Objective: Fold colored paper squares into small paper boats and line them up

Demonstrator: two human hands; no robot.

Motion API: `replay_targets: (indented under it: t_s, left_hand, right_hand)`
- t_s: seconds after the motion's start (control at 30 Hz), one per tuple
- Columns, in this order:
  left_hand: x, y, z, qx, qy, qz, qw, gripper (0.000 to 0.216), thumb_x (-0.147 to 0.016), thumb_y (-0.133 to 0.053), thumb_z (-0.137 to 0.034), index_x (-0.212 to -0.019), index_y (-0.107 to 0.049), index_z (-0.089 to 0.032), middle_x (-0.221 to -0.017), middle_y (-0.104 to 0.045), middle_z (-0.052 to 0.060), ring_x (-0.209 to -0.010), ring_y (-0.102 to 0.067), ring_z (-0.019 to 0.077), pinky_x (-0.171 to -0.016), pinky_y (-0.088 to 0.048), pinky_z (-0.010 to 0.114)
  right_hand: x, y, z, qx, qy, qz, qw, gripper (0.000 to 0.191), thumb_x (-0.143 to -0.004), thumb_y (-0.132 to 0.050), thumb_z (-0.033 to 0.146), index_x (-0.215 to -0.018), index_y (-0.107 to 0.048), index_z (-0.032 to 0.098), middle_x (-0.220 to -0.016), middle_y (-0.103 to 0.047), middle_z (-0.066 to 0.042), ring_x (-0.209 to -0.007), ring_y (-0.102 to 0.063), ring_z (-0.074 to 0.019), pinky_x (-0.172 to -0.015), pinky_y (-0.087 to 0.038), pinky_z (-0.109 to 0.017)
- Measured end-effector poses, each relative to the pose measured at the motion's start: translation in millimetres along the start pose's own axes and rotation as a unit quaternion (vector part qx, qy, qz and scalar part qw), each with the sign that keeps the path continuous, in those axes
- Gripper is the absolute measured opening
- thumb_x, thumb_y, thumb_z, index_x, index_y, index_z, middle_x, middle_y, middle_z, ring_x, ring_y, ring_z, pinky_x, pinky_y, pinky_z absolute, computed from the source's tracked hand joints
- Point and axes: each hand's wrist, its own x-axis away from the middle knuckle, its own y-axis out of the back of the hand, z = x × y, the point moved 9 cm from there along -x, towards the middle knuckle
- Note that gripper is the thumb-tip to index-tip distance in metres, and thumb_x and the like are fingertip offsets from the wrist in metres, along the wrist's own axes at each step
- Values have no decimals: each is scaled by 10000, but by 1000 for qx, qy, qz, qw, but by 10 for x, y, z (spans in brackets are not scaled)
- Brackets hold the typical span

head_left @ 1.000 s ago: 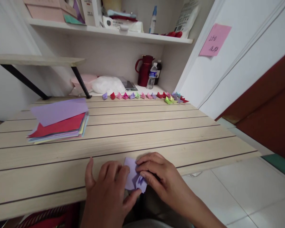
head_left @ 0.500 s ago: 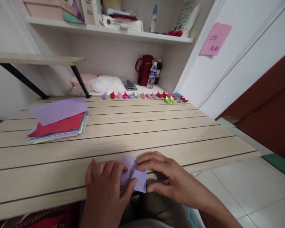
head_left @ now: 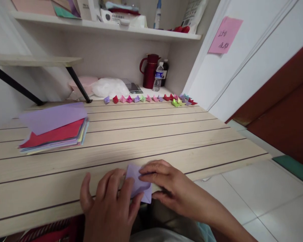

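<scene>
A folded piece of purple paper lies at the table's front edge, between my two hands. My left hand has its index finger and thumb on the paper's left and lower part, with the little finger raised off to the side. From the right, my right hand holds the paper, fingertips on top and thumb by its right edge. The fingers of both hands cover parts of the folds.
A stack of coloured paper lies on the left of the slatted table. Small folded paper pieces line the back edge, clustering at the right. Behind them stand a red jug and a water bottle.
The fingers of both hands have shifted slightly on the purple paper, and a flap in its middle lies differently. The whole view has moved a little, so things appear further left.
</scene>
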Motion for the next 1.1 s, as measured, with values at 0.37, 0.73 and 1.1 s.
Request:
replay_targets:
  t_s: [0.37,0.73,1.1]
  left_hand:
    - [91,-134,64,111,0,25,994,250,-781,-651,-224,-1013,-602,-304,-991,-702,-10,-951,-665,228,-1184,-97,557]
    - [91,-175,30,84,38,59,994,385,-679,-696,-112,-1011,-617,-290,-987,-696,-13,-975,-647,240,-1166,-102,585]
    - [160,-205,82,114,26,75,990,385,-710,-770,-263,-1044,-586,-309,-1075,-694,2,-1039,-628,240,-1151,-111,559]
  right_hand:
    - [-14,47,-7,-35,2,-11,999,455,-872,-700,106,-1297,-635,257,-1261,-665,-65,-1204,-557,-216,-1062,-447,-374]
    - [-4,49,-13,-47,1,2,999,463,-883,-662,79,-1305,-629,267,-1295,-651,-54,-1229,-545,-191,-1070,-444,-344]
    - [2,56,1,-51,10,1,999,529,-853,-691,43,-1322,-618,275,-1286,-650,-43,-1221,-543,-180,-1081,-427,-337]
